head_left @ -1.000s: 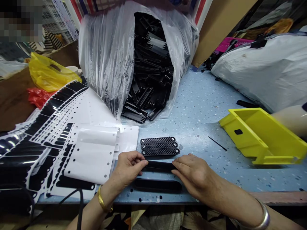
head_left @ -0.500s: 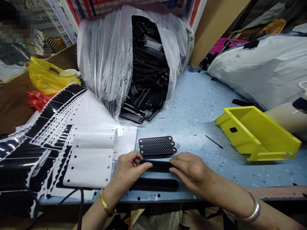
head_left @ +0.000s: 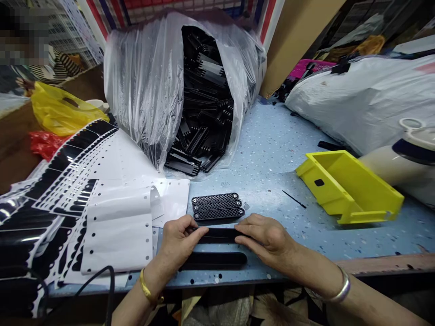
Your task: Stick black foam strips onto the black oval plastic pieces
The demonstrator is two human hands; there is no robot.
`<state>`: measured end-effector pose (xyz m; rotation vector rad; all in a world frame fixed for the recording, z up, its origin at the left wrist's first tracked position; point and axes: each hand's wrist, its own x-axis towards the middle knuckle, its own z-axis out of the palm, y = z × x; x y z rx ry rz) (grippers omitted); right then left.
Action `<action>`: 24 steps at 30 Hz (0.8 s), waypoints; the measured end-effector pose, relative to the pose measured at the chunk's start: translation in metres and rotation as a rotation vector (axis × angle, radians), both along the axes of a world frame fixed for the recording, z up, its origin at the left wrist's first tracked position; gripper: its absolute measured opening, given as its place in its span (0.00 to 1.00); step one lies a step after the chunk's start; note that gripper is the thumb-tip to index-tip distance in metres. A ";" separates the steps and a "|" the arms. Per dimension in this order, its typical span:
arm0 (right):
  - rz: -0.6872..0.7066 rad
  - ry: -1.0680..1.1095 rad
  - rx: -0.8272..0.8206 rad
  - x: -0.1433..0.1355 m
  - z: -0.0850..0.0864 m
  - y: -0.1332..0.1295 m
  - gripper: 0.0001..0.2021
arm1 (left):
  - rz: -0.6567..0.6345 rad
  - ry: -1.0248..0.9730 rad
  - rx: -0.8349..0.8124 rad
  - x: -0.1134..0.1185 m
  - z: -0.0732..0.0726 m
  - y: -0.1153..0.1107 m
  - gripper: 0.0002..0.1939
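A smooth black strip (head_left: pixel 219 235) lies crosswise near the table's front edge. My left hand (head_left: pixel 180 237) pinches its left end between thumb and fingers, and my right hand (head_left: pixel 263 236) grips its right end. Closer to the edge lies a second smooth black strip (head_left: pixel 217 261), its left end beside my left wrist. Just beyond the held strip are several black textured pieces (head_left: pixel 218 206) with metal rivets, set side by side.
An open clear plastic bag (head_left: pixel 142 90) of black parts (head_left: pixel 204 113) stands behind. White sheets with black stickers (head_left: pixel 117 226) cover the left. At right are a yellow bin (head_left: pixel 350 188), a thin black stick (head_left: pixel 294 199) and a large white bag (head_left: pixel 340 99).
The whole view has shifted slightly, so most things appear a little further left. Both hands keep their hold on the black strip.
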<state>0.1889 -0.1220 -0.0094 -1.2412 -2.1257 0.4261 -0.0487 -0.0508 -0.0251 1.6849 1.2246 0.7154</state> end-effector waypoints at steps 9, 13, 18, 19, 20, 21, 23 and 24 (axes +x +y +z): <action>-0.019 0.022 0.041 -0.002 -0.004 -0.007 0.12 | -0.007 -0.012 -0.001 -0.001 -0.001 0.001 0.14; -0.013 0.023 0.003 -0.001 -0.002 -0.007 0.13 | -0.004 -0.007 -0.001 -0.001 0.000 0.002 0.15; 0.004 0.074 -0.142 0.005 0.006 -0.003 0.11 | -0.018 0.008 -0.011 -0.002 0.000 0.002 0.15; 0.000 0.094 -0.170 0.007 0.006 -0.002 0.11 | -0.018 0.006 -0.015 -0.002 0.000 0.002 0.15; -0.007 0.115 -0.188 0.008 0.006 -0.001 0.11 | -0.017 0.004 -0.017 -0.002 0.000 0.002 0.15; -0.015 0.133 -0.201 0.009 0.005 -0.001 0.10 | -0.015 0.003 -0.018 -0.002 0.000 0.002 0.15; -0.038 0.162 -0.208 0.010 0.002 0.000 0.11 | -0.012 0.004 -0.019 -0.002 -0.001 0.002 0.15; -0.059 0.171 -0.207 0.010 0.000 0.000 0.11 | -0.011 0.005 -0.019 -0.002 -0.002 0.002 0.15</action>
